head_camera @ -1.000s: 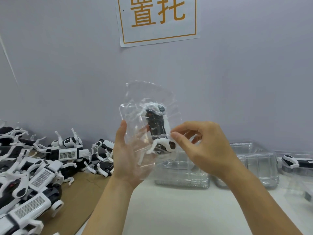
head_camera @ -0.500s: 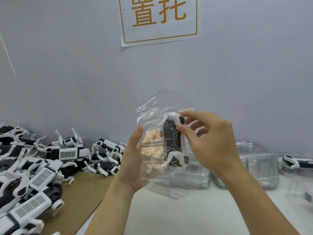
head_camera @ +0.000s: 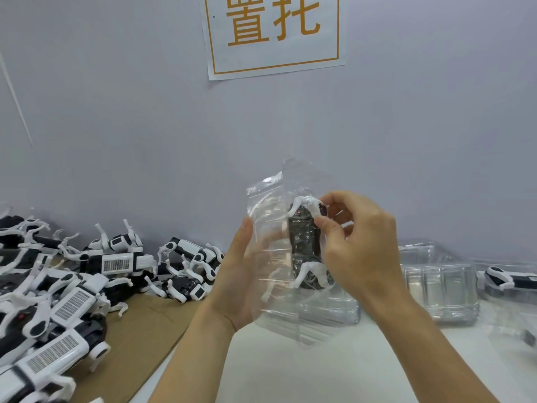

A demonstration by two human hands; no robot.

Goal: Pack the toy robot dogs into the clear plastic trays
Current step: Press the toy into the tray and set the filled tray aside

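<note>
I hold a clear plastic tray [head_camera: 270, 216] upright in front of me. My left hand [head_camera: 241, 274] cups its back and left edge, thumb along the rim. Inside the tray lies a black and white toy robot dog [head_camera: 305, 245], belly toward me, white legs at top and bottom. My right hand [head_camera: 357, 242] curls over the dog from the right, thumb and fingers pinching its upper end near a white leg. A heap of several more toy robot dogs [head_camera: 116, 260] lies at the left.
The dogs at the left rest on brown cardboard [head_camera: 145, 330]. Stacks of clear trays [head_camera: 441, 289] stand on the white table against the wall at the right. Another dog in a tray [head_camera: 508, 277] sits at the far right. A paper sign [head_camera: 273, 33] hangs on the wall.
The tray with the dog came down and to the right and turned. My right hand went from pinching the dog's lower leg to gripping its upper end.
</note>
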